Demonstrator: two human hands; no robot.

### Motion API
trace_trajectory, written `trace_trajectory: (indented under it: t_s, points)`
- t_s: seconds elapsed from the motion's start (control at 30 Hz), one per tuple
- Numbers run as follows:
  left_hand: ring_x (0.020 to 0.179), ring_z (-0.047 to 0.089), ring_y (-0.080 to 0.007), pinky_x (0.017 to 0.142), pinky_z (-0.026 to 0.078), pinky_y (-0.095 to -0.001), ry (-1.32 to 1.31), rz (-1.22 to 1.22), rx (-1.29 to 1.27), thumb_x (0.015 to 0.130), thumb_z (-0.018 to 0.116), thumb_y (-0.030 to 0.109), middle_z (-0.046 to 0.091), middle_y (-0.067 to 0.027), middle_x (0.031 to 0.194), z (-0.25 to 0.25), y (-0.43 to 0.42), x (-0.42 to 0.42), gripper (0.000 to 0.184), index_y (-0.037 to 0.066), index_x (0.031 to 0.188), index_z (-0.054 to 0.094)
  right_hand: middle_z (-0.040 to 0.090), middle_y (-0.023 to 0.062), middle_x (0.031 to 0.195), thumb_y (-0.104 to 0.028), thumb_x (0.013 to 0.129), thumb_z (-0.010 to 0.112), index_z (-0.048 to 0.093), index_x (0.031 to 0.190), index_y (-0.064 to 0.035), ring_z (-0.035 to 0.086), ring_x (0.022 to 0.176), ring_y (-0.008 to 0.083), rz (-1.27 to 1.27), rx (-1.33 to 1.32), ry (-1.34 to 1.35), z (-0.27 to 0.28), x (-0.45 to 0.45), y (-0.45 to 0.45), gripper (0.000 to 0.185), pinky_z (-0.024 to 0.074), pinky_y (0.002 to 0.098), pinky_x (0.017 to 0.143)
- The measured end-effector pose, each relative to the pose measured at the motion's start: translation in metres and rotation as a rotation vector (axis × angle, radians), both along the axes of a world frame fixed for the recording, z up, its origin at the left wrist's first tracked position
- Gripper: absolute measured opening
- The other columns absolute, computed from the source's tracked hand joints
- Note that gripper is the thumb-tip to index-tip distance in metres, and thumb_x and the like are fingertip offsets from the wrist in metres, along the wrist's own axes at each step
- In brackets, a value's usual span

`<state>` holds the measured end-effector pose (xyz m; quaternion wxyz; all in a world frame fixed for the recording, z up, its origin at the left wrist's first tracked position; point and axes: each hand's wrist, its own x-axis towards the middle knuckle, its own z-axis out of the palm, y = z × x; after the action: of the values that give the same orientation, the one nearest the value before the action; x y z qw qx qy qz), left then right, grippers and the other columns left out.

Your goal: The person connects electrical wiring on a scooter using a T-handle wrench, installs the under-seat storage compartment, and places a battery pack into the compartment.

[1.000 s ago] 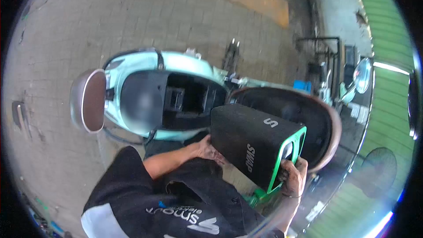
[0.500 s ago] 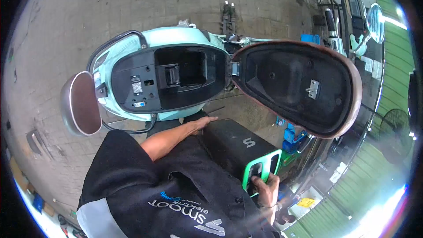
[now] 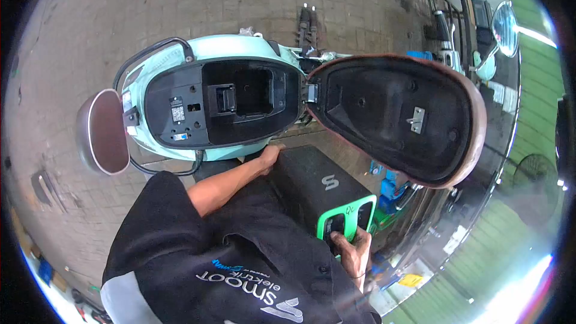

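A black battery box (image 3: 318, 180) with a green end frame is held close against my torso, just in front of the scooter body (image 3: 240, 49). My left hand (image 3: 272, 155) is at its far left end, fingers partly hidden behind it. Around the handle at the green end, my right hand (image 3: 353, 251) is closed. The scooter's raised seat (image 3: 390, 114) lies folded open to the right on its hinge. Left of it, the open storage compartment (image 3: 255, 91) shows a connector (image 3: 225, 98) and a deep dark recess.
At the scooter's left end sits a brown backrest (image 3: 108, 132). A round mirror (image 3: 505, 29) and a handlebar grip (image 3: 443, 29) are at the upper right. Blue and green objects (image 3: 390, 191) lie below the seat, and a fan (image 3: 531, 183) stands farther right.
The battery box has moved from over the seat's inner edge back toward my torso, uncovering the seat's underside. Both hands have stayed on it, and the view has shifted.
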<state>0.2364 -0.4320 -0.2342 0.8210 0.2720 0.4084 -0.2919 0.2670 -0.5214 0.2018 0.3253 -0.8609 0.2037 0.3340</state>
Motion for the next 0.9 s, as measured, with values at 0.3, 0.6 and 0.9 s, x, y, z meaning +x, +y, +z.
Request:
trace_trajectory:
  t_s: [0.3, 0.6, 0.9]
  points:
    - [0.106, 0.061, -0.0416, 0.085, 0.048, -0.0470, -0.054, 0.172, 1.640, 0.086, 0.064, 0.018, 0.066, -0.0227, 0.103, 0.141, 0.199, -0.065, 0.028, 0.001, 0.108, 0.066, 0.055, -0.0024, 0.067, -0.019, 0.091, 0.068, 0.064, 0.085, 0.0007, 0.046, 0.056, 0.0082, 0.110, 0.286, -0.032, -0.018, 0.054, 0.055, 0.020, 0.0358, 0.0260, 0.052]
    - [0.151, 0.012, -0.0351, 0.120, 0.018, -0.0559, 0.215, -0.249, 1.684, 0.083, 0.073, 0.029, 0.020, -0.0183, 0.160, 0.119, 0.215, -0.168, 0.089, -0.002, 0.151, 0.025, 0.043, -0.0032, 0.062, -0.040, 0.099, 0.059, 0.056, 0.083, -0.0078, 0.039, 0.048, 0.0074, 0.223, 0.322, -0.036, -0.082, 0.100, 0.151, 0.037, 0.0339, 0.0238, 0.044]
    - [0.153, 0.001, -0.0321, 0.117, 0.016, -0.0648, 0.225, -0.448, 1.558, 0.087, 0.064, 0.048, 0.002, -0.0124, 0.166, 0.106, 0.217, -0.183, 0.098, 0.004, 0.157, 0.012, 0.048, 0.0020, 0.064, -0.046, 0.101, 0.053, 0.051, 0.087, -0.0080, 0.046, 0.049, 0.0145, 0.138, 0.400, 0.131, -0.158, 0.107, 0.201, 0.041, 0.0396, 0.0308, 0.047]
